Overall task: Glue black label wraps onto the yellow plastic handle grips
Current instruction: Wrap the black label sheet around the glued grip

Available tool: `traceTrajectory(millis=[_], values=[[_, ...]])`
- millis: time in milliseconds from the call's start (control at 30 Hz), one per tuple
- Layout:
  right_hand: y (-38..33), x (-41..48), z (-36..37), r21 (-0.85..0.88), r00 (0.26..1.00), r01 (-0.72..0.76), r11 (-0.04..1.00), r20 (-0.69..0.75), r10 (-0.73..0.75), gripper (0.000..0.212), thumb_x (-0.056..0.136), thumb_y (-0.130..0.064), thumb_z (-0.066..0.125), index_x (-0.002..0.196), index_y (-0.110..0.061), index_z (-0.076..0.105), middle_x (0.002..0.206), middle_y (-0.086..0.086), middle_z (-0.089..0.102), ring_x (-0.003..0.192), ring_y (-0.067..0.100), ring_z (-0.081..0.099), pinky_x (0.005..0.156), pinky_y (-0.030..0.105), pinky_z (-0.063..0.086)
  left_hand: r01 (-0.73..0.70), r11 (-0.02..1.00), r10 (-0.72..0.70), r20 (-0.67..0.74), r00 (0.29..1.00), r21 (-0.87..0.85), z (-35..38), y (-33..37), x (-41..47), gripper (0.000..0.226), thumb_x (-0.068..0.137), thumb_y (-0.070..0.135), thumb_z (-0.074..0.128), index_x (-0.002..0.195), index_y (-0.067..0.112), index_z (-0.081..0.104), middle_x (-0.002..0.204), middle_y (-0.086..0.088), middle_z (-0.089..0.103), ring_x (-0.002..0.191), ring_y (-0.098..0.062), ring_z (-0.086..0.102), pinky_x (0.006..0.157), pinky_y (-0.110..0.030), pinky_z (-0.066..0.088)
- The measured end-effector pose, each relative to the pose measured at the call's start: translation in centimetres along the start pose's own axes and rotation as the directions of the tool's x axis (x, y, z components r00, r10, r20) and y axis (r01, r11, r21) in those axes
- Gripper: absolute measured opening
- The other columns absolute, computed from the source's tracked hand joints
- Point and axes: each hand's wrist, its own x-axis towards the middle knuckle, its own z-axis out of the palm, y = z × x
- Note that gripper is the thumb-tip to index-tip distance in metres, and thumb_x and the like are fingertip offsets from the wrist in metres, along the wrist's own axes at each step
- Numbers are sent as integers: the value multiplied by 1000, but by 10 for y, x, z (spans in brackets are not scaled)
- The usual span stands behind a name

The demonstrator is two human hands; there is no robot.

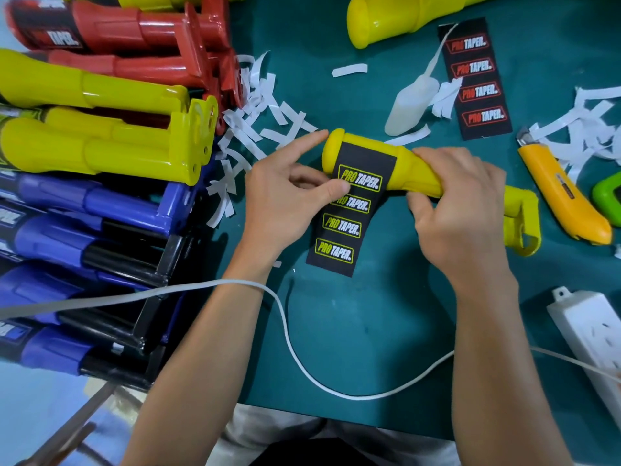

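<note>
A yellow handle grip (420, 173) lies across the green mat at centre. A black label wrap (349, 210) with yellow and white logos is laid over the grip's thick end and hangs down toward me onto the mat. My left hand (285, 203) presses its thumb on the label's left edge, while its index finger points at the grip's rounded end. My right hand (460, 203) is curled around the grip's narrower shaft.
Finished yellow, red and blue grips (100, 139) are stacked at left. A white glue bottle (410, 105), a black label with red logos (475, 79), white backing strips (255, 105), a yellow utility knife (561, 193), a power strip (591, 334) and a white cable (285, 324) lie around.
</note>
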Motion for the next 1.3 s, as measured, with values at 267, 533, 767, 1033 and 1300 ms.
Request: traceTrajectory(millis=[267, 533, 767, 1033, 1300], values=[[-5, -3, -8, 46, 1000, -14, 999, -10, 14, 44, 92, -12, 70, 134, -18, 62, 123, 5, 63, 108, 17, 45, 101, 35, 29, 0, 984, 14, 78, 997, -176, -1, -4, 4, 72, 77, 10, 86, 139, 34, 59, 79, -1, 79, 75, -14, 76, 71, -22, 57], [-10, -6, -9, 14, 999, 7, 1000, 33, -7, 47, 95, -18, 67, 141, -21, 58, 126, 3, 62, 111, 27, 52, 101, 40, 32, 3, 980, 9, 57, 998, -201, -3, -4, 8, 75, 76, 2, 84, 145, 15, 57, 75, -1, 77, 71, -14, 72, 71, -31, 60], [-8, -5, -10, 41, 999, -21, 999, 36, 20, 51, 94, -18, 67, 143, -25, 56, 126, 0, 63, 111, 22, 50, 99, 36, 30, -6, 973, 25, 79, 997, -232, -2, -3, 5, 76, 74, 0, 83, 138, 29, 56, 74, 1, 78, 72, -13, 75, 70, -27, 59], [-9, -6, -10, 15, 998, -26, 1000, 66, 25, 53, 96, -23, 66, 147, -27, 54, 123, 3, 65, 108, 24, 50, 96, 38, 32, -21, 991, 26, 36, 999, -135, -1, -6, 7, 80, 76, 4, 85, 148, 20, 54, 71, 5, 76, 67, -6, 70, 67, -22, 56], [-17, -8, -12, -31, 994, -28, 999, 104, 31, 50, 97, -25, 66, 145, -25, 55, 109, 6, 63, 96, 23, 44, 82, 34, 28, -38, 999, 37, -87, 996, -2, 3, -4, 4, 76, 79, 19, 84, 149, 28, 55, 74, 16, 75, 68, 1, 66, 74, -18, 53]])
